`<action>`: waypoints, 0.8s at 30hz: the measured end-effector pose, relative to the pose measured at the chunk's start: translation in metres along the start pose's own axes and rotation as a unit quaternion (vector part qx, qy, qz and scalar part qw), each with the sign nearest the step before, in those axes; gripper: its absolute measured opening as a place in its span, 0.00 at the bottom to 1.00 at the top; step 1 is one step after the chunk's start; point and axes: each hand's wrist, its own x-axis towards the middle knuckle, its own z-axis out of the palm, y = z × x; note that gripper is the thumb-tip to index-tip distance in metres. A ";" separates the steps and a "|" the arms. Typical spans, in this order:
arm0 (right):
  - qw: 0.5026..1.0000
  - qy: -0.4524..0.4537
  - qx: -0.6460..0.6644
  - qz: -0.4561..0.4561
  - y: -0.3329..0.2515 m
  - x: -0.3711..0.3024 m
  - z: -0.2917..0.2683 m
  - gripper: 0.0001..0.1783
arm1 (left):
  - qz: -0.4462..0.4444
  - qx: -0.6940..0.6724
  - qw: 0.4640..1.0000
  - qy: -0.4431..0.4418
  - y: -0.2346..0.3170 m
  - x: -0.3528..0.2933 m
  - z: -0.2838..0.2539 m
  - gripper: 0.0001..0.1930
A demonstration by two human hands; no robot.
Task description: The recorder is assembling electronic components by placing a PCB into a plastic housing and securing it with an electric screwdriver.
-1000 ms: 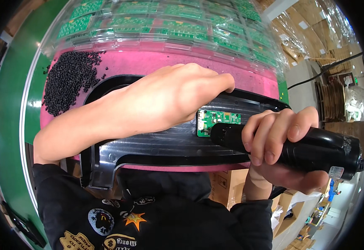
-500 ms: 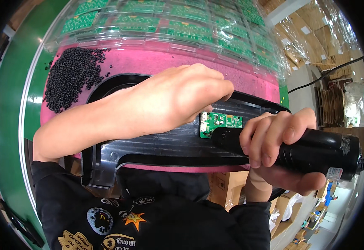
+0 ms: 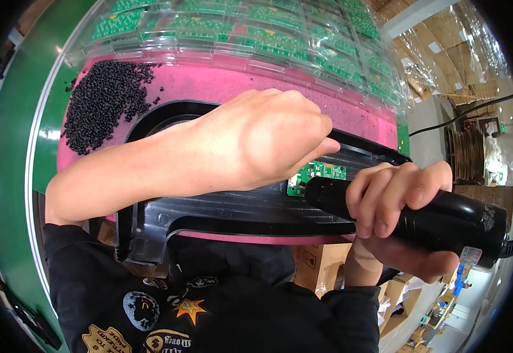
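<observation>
My right hand [image 3: 394, 203] is wrapped round a black electric screwdriver [image 3: 444, 220], held almost level with its tip end pointing left. That end lies over the lower edge of a green circuit board [image 3: 330, 170]. The board sits inside a long black plastic housing [image 3: 233, 212], beneath both hands. My left hand [image 3: 280, 135] reaches across the housing, back up and fingers curled closed, just above the board's left end. What those fingers hold, if anything, is hidden. The screwdriver's tip and its contact with the board cannot be made out.
A pile of small black screws [image 3: 106, 103] lies on the pink mat [image 3: 209, 79] at far left. Clear plastic trays of green circuit boards [image 3: 274, 44] stand along the back. A green surface [image 3: 18, 176] runs down the left. Cardboard boxes [image 3: 321, 265] are below the mat's near edge.
My left hand has turned and shifted slightly right, covering more of the board's left end. The screwdriver in my right hand has also moved slightly right in the view.
</observation>
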 end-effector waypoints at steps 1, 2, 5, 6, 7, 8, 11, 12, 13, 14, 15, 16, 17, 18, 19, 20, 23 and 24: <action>1.000 0.000 0.000 0.000 0.000 0.000 0.001 0.35 | -0.011 0.021 1.000 0.008 0.001 0.000 0.000 0.11; 1.000 0.005 0.012 -0.007 -0.002 0.001 0.002 0.35 | -0.012 0.021 1.000 0.009 -0.001 -0.001 0.002 0.11; 0.998 0.004 0.027 -0.048 -0.008 0.004 0.001 0.31 | 0.044 0.004 0.998 0.049 -0.009 -0.003 0.007 0.10; 0.997 -0.005 0.026 -0.067 -0.011 0.006 -0.002 0.31 | 0.055 -0.006 0.998 0.021 -0.011 -0.005 0.005 0.09; 0.996 0.014 0.024 -0.083 -0.017 0.005 0.000 0.30 | 0.070 -0.016 0.997 -0.007 -0.011 -0.005 0.004 0.09; 0.994 0.025 0.021 -0.101 -0.022 0.004 0.000 0.28 | 0.073 -0.016 0.997 -0.007 -0.012 -0.004 0.005 0.09; 0.983 0.079 0.043 -0.161 -0.031 0.004 0.006 0.24 | 0.087 -0.083 0.992 -0.032 -0.015 -0.003 0.008 0.09; 0.983 0.064 0.053 -0.164 -0.034 0.004 0.004 0.24 | 0.077 -0.140 0.986 -0.041 -0.014 -0.003 0.009 0.09; 0.983 0.066 0.052 -0.163 -0.035 0.003 0.004 0.24 | 0.067 -0.197 0.977 -0.050 -0.012 -0.002 0.009 0.09; 0.983 0.069 0.051 -0.162 -0.037 0.002 0.004 0.24 | 0.069 -0.197 0.977 -0.052 -0.010 -0.001 0.007 0.09; 0.983 0.070 0.050 -0.164 -0.037 0.002 0.004 0.24 | 0.028 -0.215 0.973 -0.083 -0.007 0.000 0.003 0.10; 0.982 0.055 0.058 -0.173 -0.037 0.001 0.002 0.24 | -0.013 -0.233 0.966 -0.114 -0.003 0.001 -0.002 0.11; 0.980 0.041 0.066 -0.182 -0.037 0.001 0.002 0.25 | -0.011 -0.232 0.966 -0.116 0.000 0.003 -0.006 0.11; 0.980 0.041 0.065 -0.183 -0.038 0.000 0.002 0.25 | -0.040 -0.242 0.960 -0.138 0.004 0.004 -0.010 0.11; 0.981 0.044 0.062 -0.178 -0.040 -0.001 0.003 0.25 | -0.070 -0.251 0.952 -0.160 0.006 0.005 -0.013 0.12; 0.982 0.046 0.060 -0.171 -0.040 -0.002 0.004 0.24 | -0.069 -0.250 0.952 -0.162 0.007 0.005 -0.014 0.12; 0.984 0.031 0.065 -0.166 -0.041 -0.001 0.005 0.24 | -0.107 -0.240 0.947 -0.183 0.007 0.005 -0.014 0.13; 0.983 0.032 0.064 -0.166 -0.041 -0.001 0.006 0.24 | -0.078 -0.249 0.951 -0.165 0.005 0.004 -0.012 0.12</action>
